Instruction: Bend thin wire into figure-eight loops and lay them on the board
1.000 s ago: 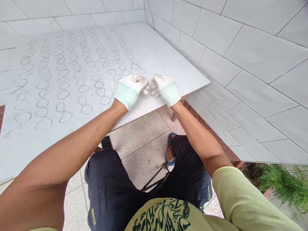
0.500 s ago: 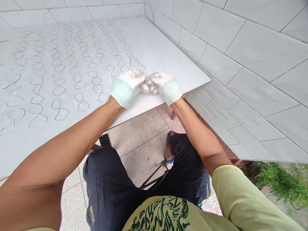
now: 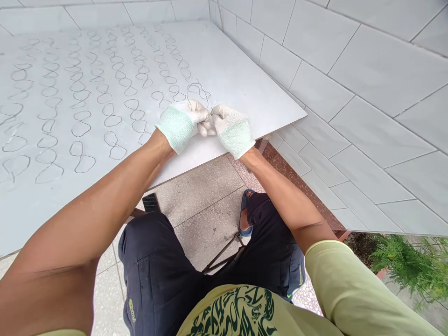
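Both my hands wear white gloves with pale green cuffs and meet above the near edge of a white board. My left hand [image 3: 189, 119] is closed, pinching a thin dark wire [image 3: 198, 84] whose bent loop rises above the fingers. Touching or nearly touching it, my right hand [image 3: 231, 125] is pinched at the wire's other end; the fingertips partly hide the wire there. Rows of wires bent into figure-eight shapes [image 3: 113, 115] lie on the board left of and beyond my hands.
The white board [image 3: 252, 79] reaches back to a tiled wall [image 3: 371, 70], which also runs along the right. My knees are below its front edge, over a speckled tile floor [image 3: 199, 200]. A green plant [image 3: 406, 261] grows at the lower right.
My two hands have shifted slightly left, and the right one has turned a little. The wire loop between them now looks wider. The board's rows sit slightly further left in view.
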`<control>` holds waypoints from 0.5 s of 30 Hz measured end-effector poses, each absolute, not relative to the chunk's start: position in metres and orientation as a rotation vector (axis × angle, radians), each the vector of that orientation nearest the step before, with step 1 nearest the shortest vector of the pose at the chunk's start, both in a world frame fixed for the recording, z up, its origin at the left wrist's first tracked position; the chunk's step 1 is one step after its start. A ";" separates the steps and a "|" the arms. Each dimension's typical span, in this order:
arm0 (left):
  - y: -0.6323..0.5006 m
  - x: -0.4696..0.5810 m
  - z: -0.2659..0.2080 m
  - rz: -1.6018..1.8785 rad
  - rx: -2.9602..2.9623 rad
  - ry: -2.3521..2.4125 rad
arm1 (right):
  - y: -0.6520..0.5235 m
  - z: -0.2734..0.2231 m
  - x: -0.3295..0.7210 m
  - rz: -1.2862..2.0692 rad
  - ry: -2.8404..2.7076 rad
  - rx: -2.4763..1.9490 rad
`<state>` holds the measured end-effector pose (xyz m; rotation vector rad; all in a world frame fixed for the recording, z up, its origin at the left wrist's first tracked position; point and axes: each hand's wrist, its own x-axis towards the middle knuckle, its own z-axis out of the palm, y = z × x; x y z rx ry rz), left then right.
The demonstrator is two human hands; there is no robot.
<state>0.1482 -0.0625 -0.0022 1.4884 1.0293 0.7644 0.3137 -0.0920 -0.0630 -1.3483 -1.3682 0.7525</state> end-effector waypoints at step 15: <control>-0.068 0.145 -0.002 0.809 1.254 0.893 | -0.090 -0.048 0.328 0.620 -1.519 -1.472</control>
